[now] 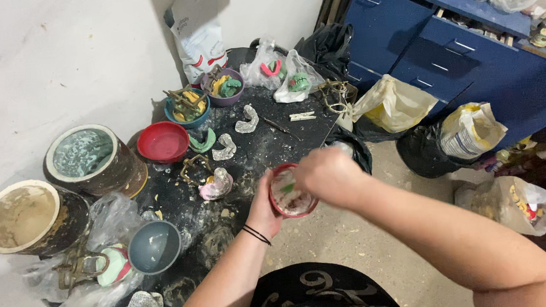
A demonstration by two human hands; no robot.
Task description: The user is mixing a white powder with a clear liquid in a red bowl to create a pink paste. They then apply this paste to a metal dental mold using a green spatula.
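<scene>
My left hand (pixel 264 208) cups a small red mixing bowl (pixel 281 205) from below and the left, holding it over the edge of the dark round table (pixel 266 144). White paste fills the bowl. My right hand (pixel 328 175) is closed above the bowl's right rim, blurred, gripping a tool whose green end (pixel 287 188) dips into the paste. A black band circles my left wrist.
On the table lie white plaster casts (pixel 246 119), a red bowl (pixel 163 142), a grey bowl (pixel 154 246), bowls of metal frames (pixel 187 105) and plastic bags. Two large tubs (pixel 87 155) stand at the left. Blue drawers (pixel 443 48) and bags on the floor are at right.
</scene>
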